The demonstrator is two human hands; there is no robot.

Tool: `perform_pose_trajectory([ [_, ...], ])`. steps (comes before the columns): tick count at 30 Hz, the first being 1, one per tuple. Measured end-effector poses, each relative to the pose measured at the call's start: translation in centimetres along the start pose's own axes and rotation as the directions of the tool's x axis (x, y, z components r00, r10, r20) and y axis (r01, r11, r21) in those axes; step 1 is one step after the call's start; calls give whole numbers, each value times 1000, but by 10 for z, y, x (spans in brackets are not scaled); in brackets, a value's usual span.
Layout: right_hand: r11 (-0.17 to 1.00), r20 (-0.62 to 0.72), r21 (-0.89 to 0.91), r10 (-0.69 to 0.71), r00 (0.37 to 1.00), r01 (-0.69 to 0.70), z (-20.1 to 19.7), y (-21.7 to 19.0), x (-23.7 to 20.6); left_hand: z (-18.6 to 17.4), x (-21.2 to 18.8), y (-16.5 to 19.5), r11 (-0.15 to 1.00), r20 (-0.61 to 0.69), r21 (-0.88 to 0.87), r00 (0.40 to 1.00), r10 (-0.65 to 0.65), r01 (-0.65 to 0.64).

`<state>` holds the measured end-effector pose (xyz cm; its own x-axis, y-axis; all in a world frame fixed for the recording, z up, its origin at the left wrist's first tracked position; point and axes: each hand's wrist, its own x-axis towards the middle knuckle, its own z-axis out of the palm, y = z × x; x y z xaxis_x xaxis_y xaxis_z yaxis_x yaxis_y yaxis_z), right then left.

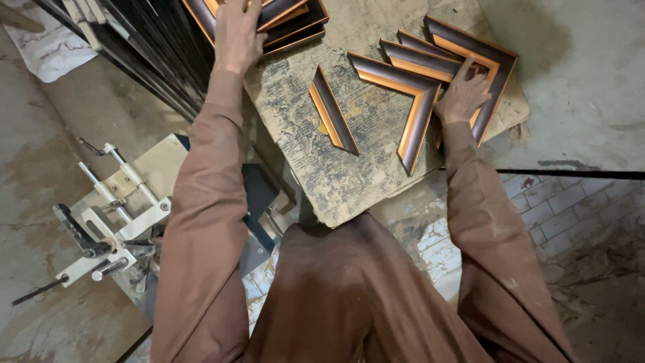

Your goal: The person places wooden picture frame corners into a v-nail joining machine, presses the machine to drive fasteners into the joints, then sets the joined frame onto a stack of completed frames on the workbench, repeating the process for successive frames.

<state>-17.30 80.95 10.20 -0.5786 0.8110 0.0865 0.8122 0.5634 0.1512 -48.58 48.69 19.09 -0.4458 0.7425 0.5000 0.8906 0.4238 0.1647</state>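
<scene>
Upper right of the frame, my right hand [462, 91] lies flat, fingers spread, pressing on a fan of joined frame corners [430, 87] — dark brown moulding with orange inner edges, nested as V shapes on the worn board [342, 168]. It grips nothing, just palm and fingertips on top. Top centre, my left hand [236, 30] rests on a stack of frame pieces [289, 20] at the board's far edge; fingers run out of frame, so I can't tell how far it is closed. One loose straight piece [332, 111] lies alone mid-board, apart from both hands. Risks as I judge them: the nested corners overlap loosely, so a sideways push could skid them off the right edge; the board looks perched over the white clamp jig [111, 222] at lower left, so leaning on one end could tip it; the fresh mitre joints may crack under uneven pressure.
</scene>
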Motion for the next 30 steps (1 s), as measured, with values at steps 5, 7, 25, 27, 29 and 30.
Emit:
perform_pose_trajectory([
  [5,999,-21,44,21,1000,-20,-2,4,16,16,-14,1,996,119,-82,993,-24,34],
  [7,1000,-29,-8,-18,999,17,-1,7,20,18,-18,1,997,146,-52,988,-54,62],
  [25,729,-513,600,36,857,328,-3,92,-32,110,-41,192,943,270,-318,945,187,-96],
  [27,606,-539,709,136,831,361,-11,125,-58,134,-30,215,940,196,-249,938,285,-233],
  [29,652,-559,701,251,790,289,-25,160,-99,152,-19,237,928,192,-201,917,350,-313],
  [30,643,-527,723,279,803,251,-34,176,-122,159,-13,248,925,222,-192,904,367,-328],
])
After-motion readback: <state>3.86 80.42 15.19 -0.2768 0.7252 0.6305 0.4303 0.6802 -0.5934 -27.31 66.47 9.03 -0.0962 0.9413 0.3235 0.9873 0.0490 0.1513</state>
